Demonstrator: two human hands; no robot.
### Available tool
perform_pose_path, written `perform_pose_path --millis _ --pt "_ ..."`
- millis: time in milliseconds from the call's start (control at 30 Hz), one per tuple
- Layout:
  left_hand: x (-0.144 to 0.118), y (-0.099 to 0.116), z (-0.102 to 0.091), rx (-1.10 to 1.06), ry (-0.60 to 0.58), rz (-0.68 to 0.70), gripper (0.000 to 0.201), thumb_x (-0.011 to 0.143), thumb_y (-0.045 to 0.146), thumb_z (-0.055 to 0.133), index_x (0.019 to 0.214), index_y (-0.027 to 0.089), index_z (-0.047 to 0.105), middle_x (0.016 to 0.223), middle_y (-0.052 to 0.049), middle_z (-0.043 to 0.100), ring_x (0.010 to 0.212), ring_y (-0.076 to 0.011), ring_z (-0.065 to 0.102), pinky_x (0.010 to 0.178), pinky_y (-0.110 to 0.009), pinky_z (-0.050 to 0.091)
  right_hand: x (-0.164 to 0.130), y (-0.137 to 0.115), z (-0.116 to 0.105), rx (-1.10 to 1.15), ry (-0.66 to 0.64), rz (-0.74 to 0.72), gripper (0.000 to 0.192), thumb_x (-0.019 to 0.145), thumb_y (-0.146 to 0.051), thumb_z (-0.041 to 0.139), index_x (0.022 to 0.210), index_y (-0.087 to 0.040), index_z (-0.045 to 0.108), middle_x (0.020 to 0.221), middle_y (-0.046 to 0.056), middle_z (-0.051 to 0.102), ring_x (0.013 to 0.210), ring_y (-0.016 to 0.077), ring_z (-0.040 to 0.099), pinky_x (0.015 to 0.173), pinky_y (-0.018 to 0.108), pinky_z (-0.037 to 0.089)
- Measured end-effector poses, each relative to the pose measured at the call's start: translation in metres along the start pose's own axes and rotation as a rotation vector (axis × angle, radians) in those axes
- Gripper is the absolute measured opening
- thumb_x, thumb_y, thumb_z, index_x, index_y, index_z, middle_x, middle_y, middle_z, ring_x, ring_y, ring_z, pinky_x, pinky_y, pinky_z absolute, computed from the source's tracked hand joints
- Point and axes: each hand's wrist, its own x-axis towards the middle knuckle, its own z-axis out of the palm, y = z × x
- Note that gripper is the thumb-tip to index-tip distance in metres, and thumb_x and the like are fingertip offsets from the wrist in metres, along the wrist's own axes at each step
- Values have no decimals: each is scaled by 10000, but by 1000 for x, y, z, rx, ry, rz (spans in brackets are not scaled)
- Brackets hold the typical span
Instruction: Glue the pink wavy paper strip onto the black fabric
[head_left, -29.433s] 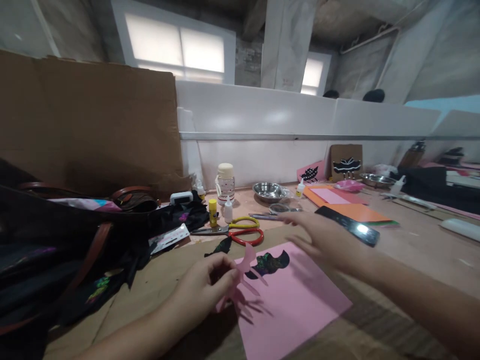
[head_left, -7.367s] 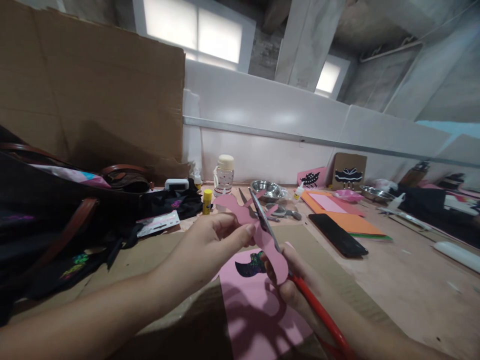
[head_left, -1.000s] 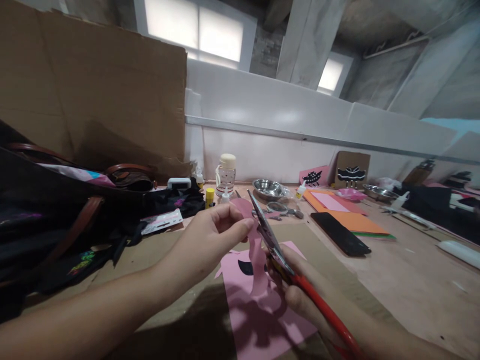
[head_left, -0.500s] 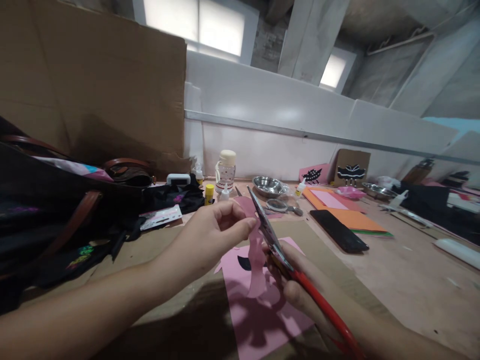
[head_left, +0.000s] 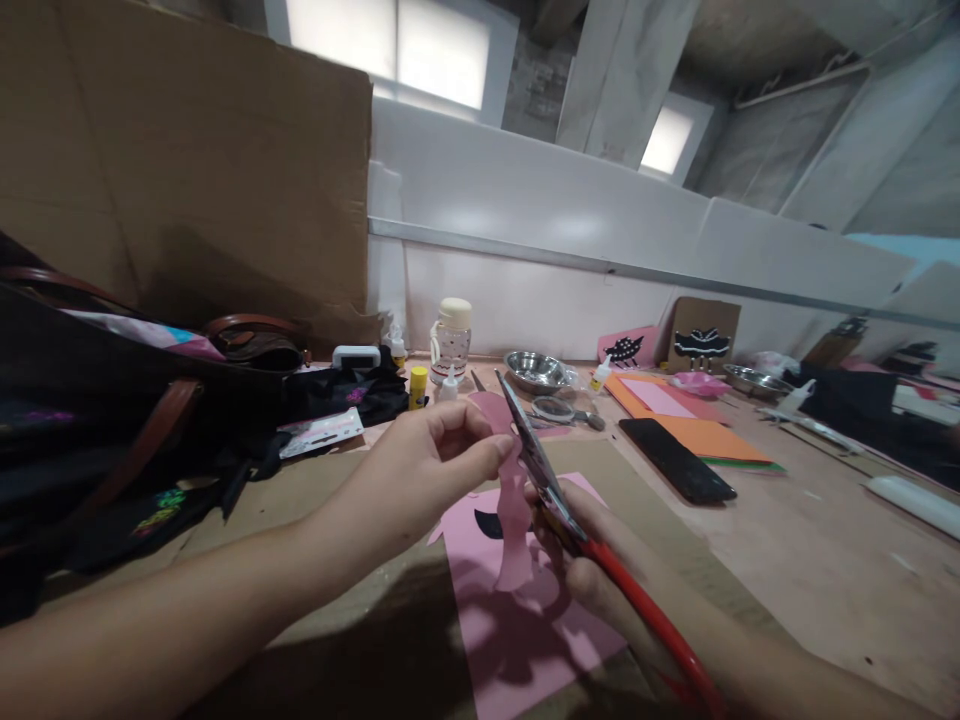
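Note:
Between thumb and fingers, my left hand pinches a wavy-edged piece of pink paper that hangs down below the fingertips. My right hand is closed around red-handled scissors, their blades pointing up and away, right beside the paper. The blades look nearly closed; whether paper lies between them I cannot tell. Beneath both hands a pink sheet lies on brown cardboard. A black curved paper shape shows on the sheet, partly covered by the hanging piece.
A dark bag fills the left side. Along the back stand a glue stick, a bottle, a metal bowl and a magnifying glass. To the right lie a black phone and coloured paper sheets.
Almost nothing differs. The hanging pink paper has shifted slightly; both hands and the scissors keep their places.

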Motion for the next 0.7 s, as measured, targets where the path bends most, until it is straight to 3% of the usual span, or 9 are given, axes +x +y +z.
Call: perform_pose_path --millis 300,700 --pt "1 -3 1 -23 33 2 292 856 455 643 749 192 576 752 -19 670 737 -185 614 695 -313 468 1 -9 0 -26 -61 -51 511 978 -570 545 1411 -300 525 1016 81 671 920 274 679 755 364 585" --pt "1 -2 0 -25 3 14 283 888 438 637 763 192 575 749 -26 674 734 -213 666 691 -334 485 0 -3 -1 -29 -67 -41 388 972 -496 565 1309 -308 601 981 70 679 885 269 686 721 365 591"
